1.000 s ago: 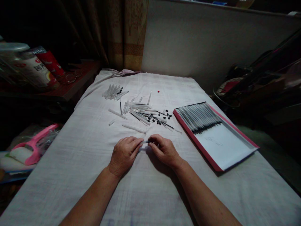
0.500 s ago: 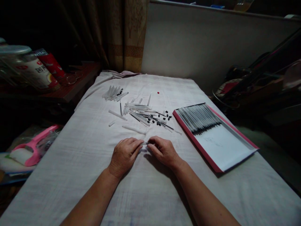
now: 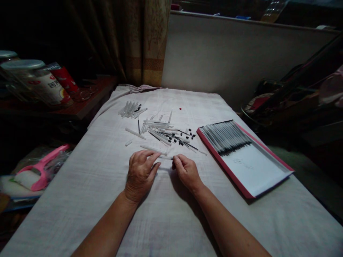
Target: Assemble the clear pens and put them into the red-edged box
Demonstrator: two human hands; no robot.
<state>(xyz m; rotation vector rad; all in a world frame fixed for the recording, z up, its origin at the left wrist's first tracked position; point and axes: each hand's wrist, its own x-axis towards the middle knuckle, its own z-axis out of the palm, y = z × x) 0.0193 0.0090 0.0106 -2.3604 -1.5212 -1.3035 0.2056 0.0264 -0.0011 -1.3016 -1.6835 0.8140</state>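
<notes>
A thin clear pen (image 3: 167, 157) with a dark end lies level just above the cloth. My right hand (image 3: 187, 171) pinches it by the dark end, thumb against the bent forefinger. At the pen's other end is my left hand (image 3: 142, 171), its thumb and forefinger apart; the forefinger is close to the barrel, and whether it touches is unclear. Just beyond the fingers lies a loose pen barrel (image 3: 150, 148). Farther off is a heap of clear barrels (image 3: 158, 125), thin black refills (image 3: 187, 143) and small black caps (image 3: 181, 143).
Right of my hands, a pink-edged box lid (image 3: 238, 187) holds a row of pens (image 3: 227, 135). More barrels (image 3: 130, 109) lie at the far left of the cloth-covered table (image 3: 93, 192). A red cap (image 3: 180, 109) sits at the back. Jars (image 3: 34, 82) stand on a side table.
My left thumb and forefinger have parted, where they pinched the pen before. My right hand has shifted slightly right, and more of the pen shows between the hands.
</notes>
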